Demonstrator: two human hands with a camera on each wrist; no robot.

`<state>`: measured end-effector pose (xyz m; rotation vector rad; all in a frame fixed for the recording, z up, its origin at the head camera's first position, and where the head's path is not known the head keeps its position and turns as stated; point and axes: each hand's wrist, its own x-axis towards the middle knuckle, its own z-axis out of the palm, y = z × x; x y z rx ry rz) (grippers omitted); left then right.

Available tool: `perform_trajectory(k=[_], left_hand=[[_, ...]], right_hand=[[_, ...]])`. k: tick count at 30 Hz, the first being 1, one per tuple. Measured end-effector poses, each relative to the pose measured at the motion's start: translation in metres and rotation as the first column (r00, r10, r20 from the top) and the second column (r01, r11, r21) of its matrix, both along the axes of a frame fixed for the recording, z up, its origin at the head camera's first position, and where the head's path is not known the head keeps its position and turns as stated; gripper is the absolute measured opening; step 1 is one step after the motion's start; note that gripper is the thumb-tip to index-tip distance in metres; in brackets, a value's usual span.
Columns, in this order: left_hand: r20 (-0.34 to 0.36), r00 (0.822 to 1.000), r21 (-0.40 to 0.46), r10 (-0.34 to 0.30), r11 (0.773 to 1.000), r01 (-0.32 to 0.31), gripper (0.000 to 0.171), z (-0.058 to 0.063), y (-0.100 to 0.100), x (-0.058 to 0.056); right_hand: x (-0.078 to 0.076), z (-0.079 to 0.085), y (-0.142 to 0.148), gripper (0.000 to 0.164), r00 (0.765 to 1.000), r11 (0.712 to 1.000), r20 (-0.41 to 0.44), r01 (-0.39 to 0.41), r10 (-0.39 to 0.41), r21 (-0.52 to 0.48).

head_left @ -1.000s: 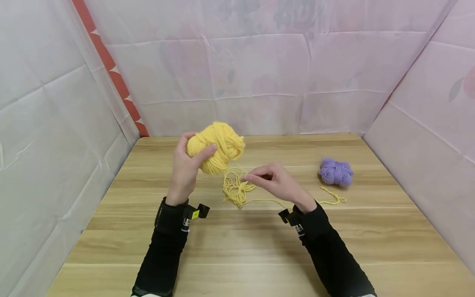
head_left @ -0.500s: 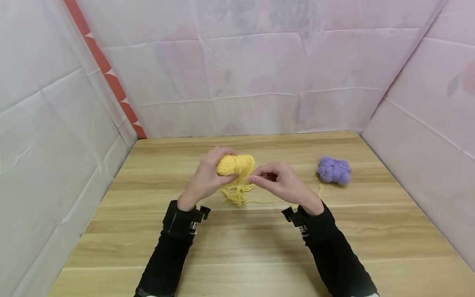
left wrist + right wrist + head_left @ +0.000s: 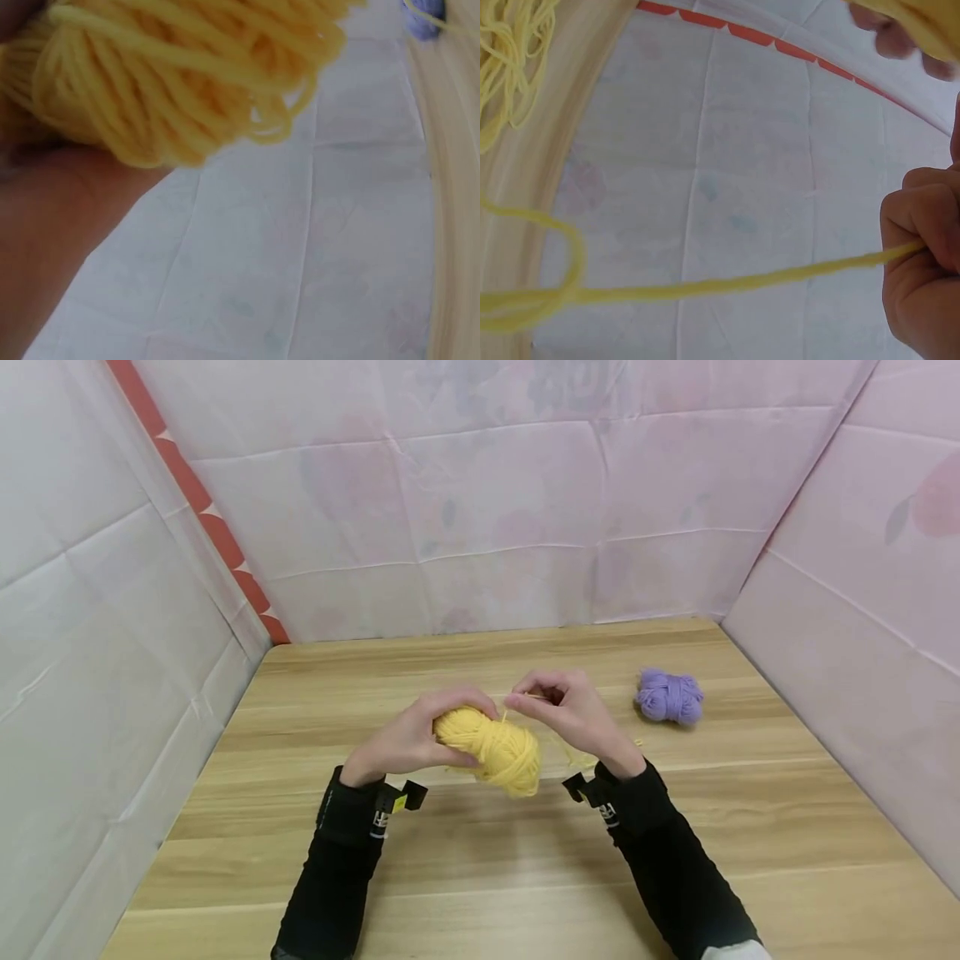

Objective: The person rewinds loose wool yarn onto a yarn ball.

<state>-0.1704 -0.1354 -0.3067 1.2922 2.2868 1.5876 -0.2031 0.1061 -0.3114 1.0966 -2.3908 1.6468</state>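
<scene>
My left hand (image 3: 405, 739) grips a yellow yarn ball (image 3: 501, 753) from its left side, thumb below and fingers over the top. In the left wrist view the ball's thick strands (image 3: 172, 75) fill the top, with a few loops sticking out. My right hand (image 3: 572, 714) is just right of the ball and pinches a yarn strand between thumb and curled fingers. A short stretch of strand runs from the ball to those fingertips. In the right wrist view the yellow strand (image 3: 742, 282) trails away from the curled fingers, with a loop at its far side.
A purple yarn ball (image 3: 670, 697) lies at the right rear of the wooden table (image 3: 465, 893). Loose yellow yarn (image 3: 514, 67) lies tangled on the table, mostly hidden by the held ball in the head view. Pale sheets (image 3: 480, 502) hang on three sides.
My left hand has brought the yellow ball down and right, tilting it over so its free end points down and right. My right hand stays close by, still pinching the strand.
</scene>
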Motion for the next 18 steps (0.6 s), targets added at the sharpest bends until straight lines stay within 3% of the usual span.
perform_trajectory(k=[5,9,13,18], left_hand=[[0.136,0.989,0.142,0.050,0.987,-0.069,0.053,0.005,-0.005,0.006],[0.262,0.957,0.246,0.128,0.949,-0.195,0.055,0.008,-0.007,0.009],[0.343,0.913,0.326,0.222,0.883,-0.337,0.052,0.010,-0.006,0.009],[0.399,0.866,0.453,0.301,0.757,-0.471,0.047,0.009,-0.006,0.004]], right_hand=[[-0.006,-0.007,-0.006,0.011,0.994,0.996,0.080,-0.076,0.079,-0.049],[-0.006,-0.013,-0.011,0.011,0.987,0.988,0.083,-0.129,0.136,-0.087],[-0.004,-0.018,-0.017,0.010,0.991,0.996,0.104,-0.081,0.083,-0.027],[-0.002,-0.020,-0.023,0.013,0.971,0.994,0.217,-0.107,0.099,0.026]])
